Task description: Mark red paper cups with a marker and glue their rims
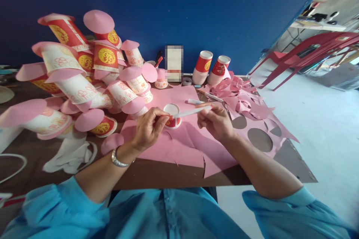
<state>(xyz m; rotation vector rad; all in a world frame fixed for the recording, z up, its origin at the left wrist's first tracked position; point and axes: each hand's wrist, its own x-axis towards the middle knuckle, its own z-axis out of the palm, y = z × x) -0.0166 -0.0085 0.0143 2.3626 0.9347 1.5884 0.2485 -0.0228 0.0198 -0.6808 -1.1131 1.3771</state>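
Observation:
A narrow white strip (192,111), perhaps tape or paper, is stretched between my hands. My left hand (151,127) pinches its left end between thumb and fingertips. Its other end is gripped by the closed fingers of my right hand (217,121). Just behind and below the strip, a red and white paper cup (172,109) stands upright with its mouth up. Pink paper sheets (165,149) lie under the cup and my hands. Close to my right fingers rests a small white stick-like piece (195,101).
Paper cups with pink cone tops (78,86) are heaped at the left. Two stacks of cups (202,68) stand at the back. Pink scraps (238,93) and a sheet with round cutouts (246,134) lie right. A white cloth (67,155) sits at front left; a red chair (303,54) stands beyond.

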